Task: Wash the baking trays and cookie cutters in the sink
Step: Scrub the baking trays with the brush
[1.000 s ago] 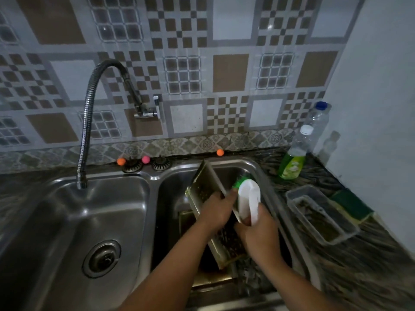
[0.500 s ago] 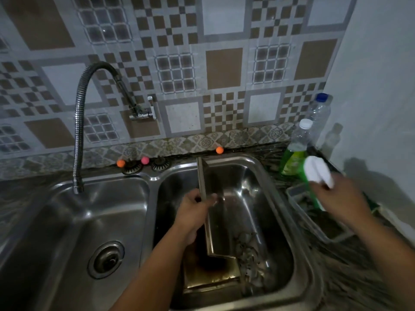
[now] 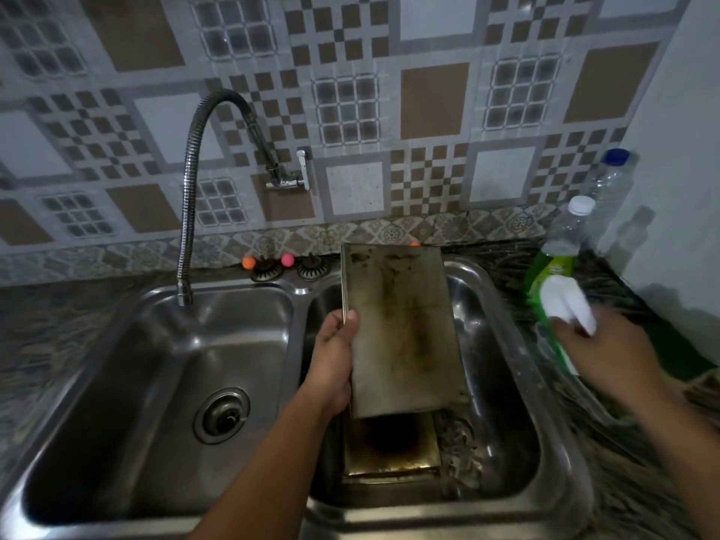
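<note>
Left hand (image 3: 334,358) gripped the stained baking tray (image 3: 399,329) by its left edge, long axis near-to-far, above the right sink (image 3: 502,317). Right hand (image 3: 607,354), further right, held the soap bottle (image 3: 557,305) over the counter.

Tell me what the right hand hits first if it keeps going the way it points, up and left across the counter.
Probably the green soap bottle standing on the counter just beyond the brush that the right hand holds. Depth is unclear, so it might pass beside it.
</note>
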